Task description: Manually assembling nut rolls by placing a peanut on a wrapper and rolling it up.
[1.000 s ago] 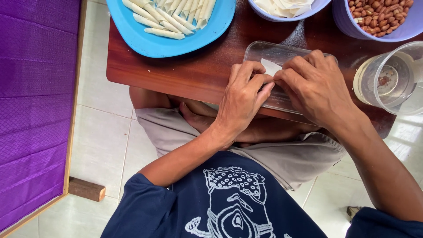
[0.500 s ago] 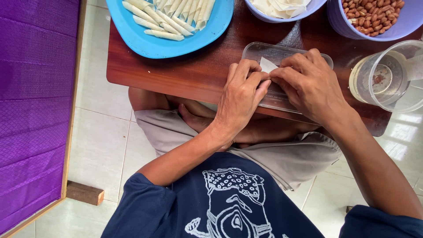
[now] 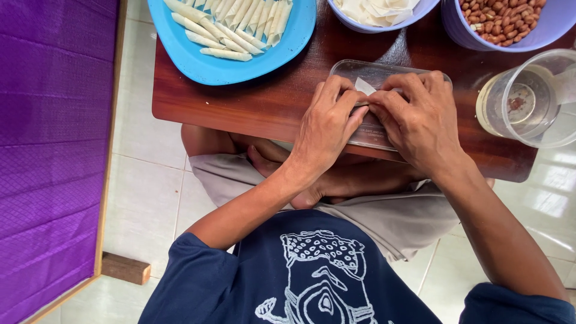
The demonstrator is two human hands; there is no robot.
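We press both hands together over a clear plastic tray [image 3: 384, 75] lying on the dark wooden surface [image 3: 264, 105]. Our left hand [image 3: 327, 123] and right hand [image 3: 420, 117] meet fingertip to fingertip, fingers [image 3: 351, 99] bunched and pinching a small white wrapper [image 3: 363, 86]; its corner pokes out just beyond them. A blue plate [image 3: 198, 63] of rolled sticks lies well apart.

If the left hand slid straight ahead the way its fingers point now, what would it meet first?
The left hand points up and slightly right across the clear plastic tray. Past the tray's far rim, it would most likely reach the lavender bowl of pale wrappers first, though depth is hard to judge from above.
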